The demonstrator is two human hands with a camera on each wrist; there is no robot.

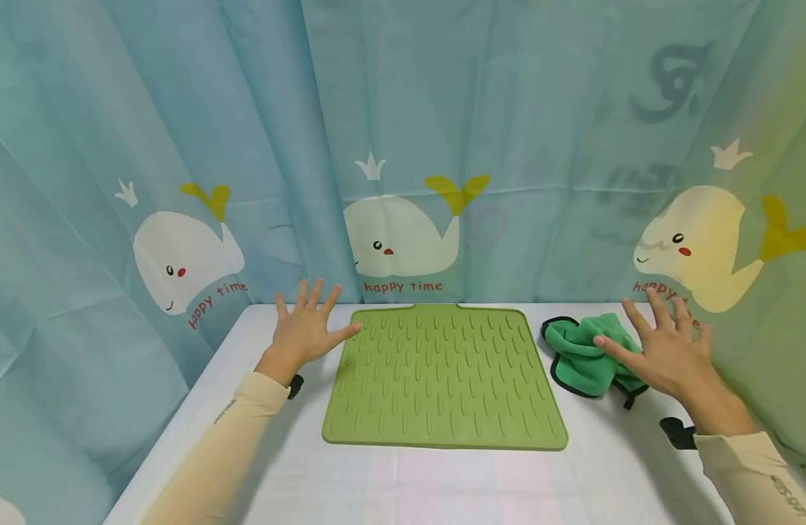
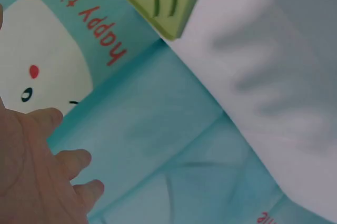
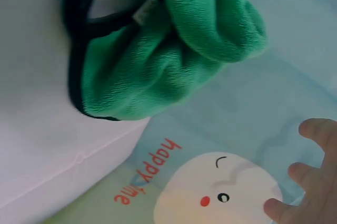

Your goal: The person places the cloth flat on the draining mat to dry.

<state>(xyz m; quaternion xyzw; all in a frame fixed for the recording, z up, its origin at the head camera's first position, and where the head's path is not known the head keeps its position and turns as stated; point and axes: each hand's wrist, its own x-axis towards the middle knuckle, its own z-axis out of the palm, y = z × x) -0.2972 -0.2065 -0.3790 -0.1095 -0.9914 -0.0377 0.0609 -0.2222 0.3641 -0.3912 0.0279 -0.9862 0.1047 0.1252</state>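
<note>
A crumpled green cloth (image 1: 588, 359) with black edging lies on the right side of the white table. My right hand (image 1: 672, 357) is spread above and beside it, its fingers holding nothing; in the head view the thumb overlaps the cloth. The right wrist view shows the cloth (image 3: 152, 71) close up, with a small label and a dark loop. Left of it lies a flat green ridged mat (image 1: 445, 379). My left hand (image 1: 304, 334) hovers near the mat's far left corner with fingers spread and holds nothing. Part of this hand (image 2: 37, 171) shows in the left wrist view.
Behind the table hangs a light blue curtain (image 1: 541, 146) printed with whales and lettering, which also runs along the left side. A yellowish-green stretch of curtain (image 1: 770, 364) borders the right. White table surface (image 1: 468, 485) shows in front of the mat.
</note>
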